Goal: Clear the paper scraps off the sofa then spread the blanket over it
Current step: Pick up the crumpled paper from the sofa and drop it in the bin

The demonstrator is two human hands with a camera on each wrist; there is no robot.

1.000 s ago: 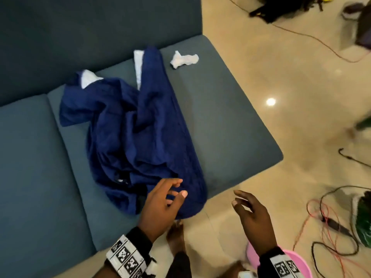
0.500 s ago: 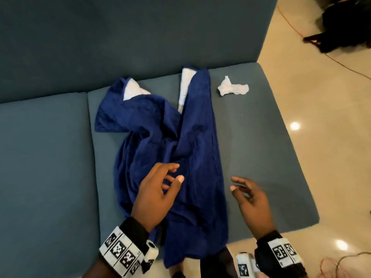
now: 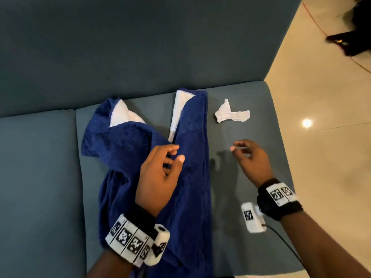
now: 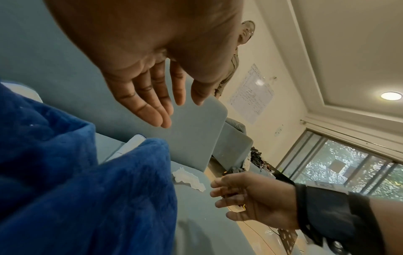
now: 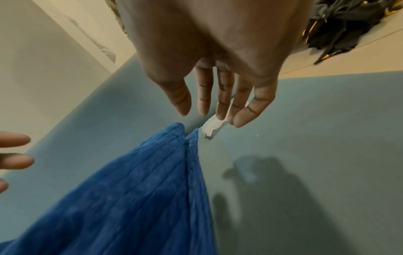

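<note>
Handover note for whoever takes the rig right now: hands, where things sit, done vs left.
Left hand: open, holding nothing, above the blanket.
Right hand: open, holding nothing, over the bare seat cushion, short of the paper scrap.
Blanket: bunched in a heap on the right cushion, white underside showing at the back.
Scrap: one crumpled white piece lies on the cushion to the right of the blanket, near the backrest; not touched.
Done: nothing visible.
Left: pick up the scrap, check under the blanket for more, then spread the blanket over the sofa.
</note>
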